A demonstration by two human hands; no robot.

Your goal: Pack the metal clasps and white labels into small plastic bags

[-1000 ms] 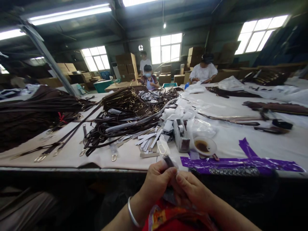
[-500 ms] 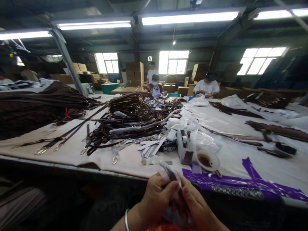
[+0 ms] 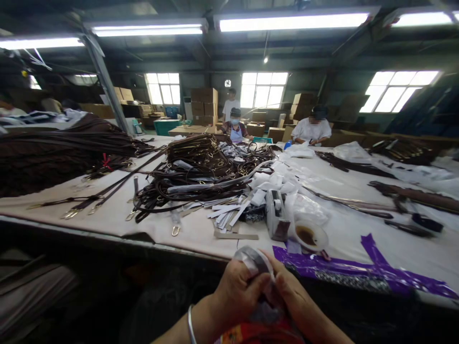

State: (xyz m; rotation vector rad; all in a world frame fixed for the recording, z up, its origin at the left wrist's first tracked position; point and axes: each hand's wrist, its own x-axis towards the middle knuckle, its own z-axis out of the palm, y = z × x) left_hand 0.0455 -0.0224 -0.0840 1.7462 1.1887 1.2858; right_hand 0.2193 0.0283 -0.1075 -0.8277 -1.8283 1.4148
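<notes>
Just below the table's front edge, my left hand (image 3: 238, 289) has its fingers closed round a wrapped strap (image 3: 256, 260), dark under a whitish, see-through covering. My right hand (image 3: 292, 291) grips the same bundle from the other side, touching the left. The strap's top bends over in a loop above the thumbs; its lower part is mostly hidden between the palms. A bracelet (image 3: 191, 325) circles the left wrist. Beyond the hands lie white paper strips (image 3: 225, 215), a tape dispenser (image 3: 277, 217) and a round dish (image 3: 311, 236) with brown contents.
Dark straps with metal clips (image 3: 195, 167) are heaped mid-table. A brown pile (image 3: 50, 157) covers the left side. Purple tape (image 3: 344, 270) runs along the front edge at right. Clear plastic bags (image 3: 308, 208) lie behind the dish. Several people (image 3: 311, 129) are across the table.
The bundle's top has folded over into a loop, where it stood straighter before. Both hands stay closed on it. More red material shows beneath them, and the camera's view has shifted slightly.
</notes>
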